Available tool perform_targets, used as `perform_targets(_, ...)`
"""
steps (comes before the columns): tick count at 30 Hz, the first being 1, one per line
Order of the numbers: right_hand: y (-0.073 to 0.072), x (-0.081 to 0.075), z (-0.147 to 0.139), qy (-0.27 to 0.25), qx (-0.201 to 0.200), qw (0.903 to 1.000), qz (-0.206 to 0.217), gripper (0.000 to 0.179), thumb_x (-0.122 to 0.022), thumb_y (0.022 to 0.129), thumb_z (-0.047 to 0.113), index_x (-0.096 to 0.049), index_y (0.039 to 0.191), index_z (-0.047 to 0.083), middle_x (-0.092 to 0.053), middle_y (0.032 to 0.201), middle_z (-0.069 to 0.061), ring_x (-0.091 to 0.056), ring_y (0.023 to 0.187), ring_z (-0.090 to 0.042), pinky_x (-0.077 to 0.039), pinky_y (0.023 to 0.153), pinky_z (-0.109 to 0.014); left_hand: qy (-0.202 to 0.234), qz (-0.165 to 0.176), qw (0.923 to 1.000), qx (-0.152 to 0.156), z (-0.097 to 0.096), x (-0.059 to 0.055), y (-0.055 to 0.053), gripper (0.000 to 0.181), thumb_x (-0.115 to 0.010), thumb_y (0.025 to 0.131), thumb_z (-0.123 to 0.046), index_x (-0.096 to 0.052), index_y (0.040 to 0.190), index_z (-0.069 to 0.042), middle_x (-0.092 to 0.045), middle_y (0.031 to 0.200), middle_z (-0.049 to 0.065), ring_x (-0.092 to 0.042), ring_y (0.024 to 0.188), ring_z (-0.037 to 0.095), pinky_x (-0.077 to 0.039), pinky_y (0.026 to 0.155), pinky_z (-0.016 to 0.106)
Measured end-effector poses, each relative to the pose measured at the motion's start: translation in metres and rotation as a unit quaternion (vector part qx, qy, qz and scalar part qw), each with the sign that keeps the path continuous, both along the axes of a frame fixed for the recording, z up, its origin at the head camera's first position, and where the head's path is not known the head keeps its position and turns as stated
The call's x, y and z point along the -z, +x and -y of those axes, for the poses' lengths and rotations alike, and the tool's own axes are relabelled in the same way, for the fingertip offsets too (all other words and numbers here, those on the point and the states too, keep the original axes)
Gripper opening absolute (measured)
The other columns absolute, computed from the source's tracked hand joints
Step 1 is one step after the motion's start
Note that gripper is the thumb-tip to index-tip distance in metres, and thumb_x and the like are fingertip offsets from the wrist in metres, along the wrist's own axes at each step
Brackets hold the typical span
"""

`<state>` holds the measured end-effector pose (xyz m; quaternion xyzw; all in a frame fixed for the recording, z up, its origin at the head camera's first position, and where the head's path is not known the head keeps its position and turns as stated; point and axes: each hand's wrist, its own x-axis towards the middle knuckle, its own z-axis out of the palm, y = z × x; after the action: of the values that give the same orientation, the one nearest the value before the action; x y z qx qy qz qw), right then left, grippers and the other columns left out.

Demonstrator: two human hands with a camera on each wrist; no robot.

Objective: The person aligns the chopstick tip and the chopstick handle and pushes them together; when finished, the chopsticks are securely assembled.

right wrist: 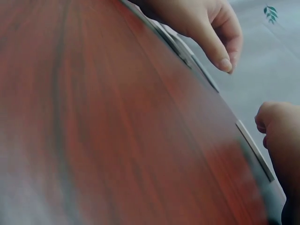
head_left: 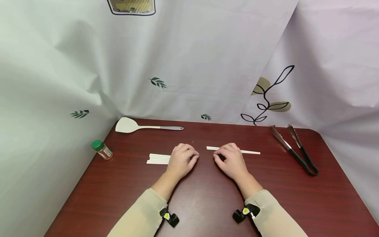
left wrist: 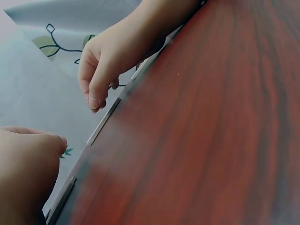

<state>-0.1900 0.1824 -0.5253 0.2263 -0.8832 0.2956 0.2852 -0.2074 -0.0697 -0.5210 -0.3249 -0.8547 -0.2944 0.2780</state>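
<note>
L hand [head_left: 181, 161] & R hand [head_left: 231, 161] w/ fingers loosely curled, nothing seen pinched; L sticks [head_left: 158, 159] bunched, partly hidden by L hand; R sticks [head_left: 250, 152] fewer, behind R hand; split looks part done; what's left, can't tell.

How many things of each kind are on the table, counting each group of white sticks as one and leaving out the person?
Groups of white sticks: 2
Spatula: 1
Tongs: 1
Green-capped jar: 1
Total: 5
</note>
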Motion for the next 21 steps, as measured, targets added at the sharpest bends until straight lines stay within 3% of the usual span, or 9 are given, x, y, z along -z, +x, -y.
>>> perform_targets(16, -0.002, 0.0, 0.039, 0.024, -0.03, 0.9992, -0.01, 0.004, -0.078, 0.09, 0.018, -0.081, 0.09, 0.02, -0.072, 0.092, 0.003, -0.062, 0.1, -0.028, -0.049, 0.087, -0.052, 0.012, -0.015, 0.9992, -0.035, 0.038, 0.0, -0.004, 0.006, -0.081, 0.091, -0.016, -0.081, 0.097, -0.014, -0.074, 0.092, -0.001, -0.065, 0.091, 0.027, -0.052, 0.082, 0.048)
perform_targets(21, -0.002, -0.001, 0.053, 0.018, -0.047, 0.9986, -0.016, 0.002, -0.079, 0.088, 0.014, -0.08, 0.088, 0.016, -0.069, 0.085, 0.003, -0.062, 0.088, -0.024, -0.053, 0.082, -0.047, 0.016, -0.013, 0.9988, -0.043, 0.053, -0.001, -0.003, 0.005, -0.081, 0.091, -0.015, -0.081, 0.096, -0.013, -0.075, 0.091, 0.0, -0.066, 0.09, 0.028, -0.053, 0.083, 0.048)
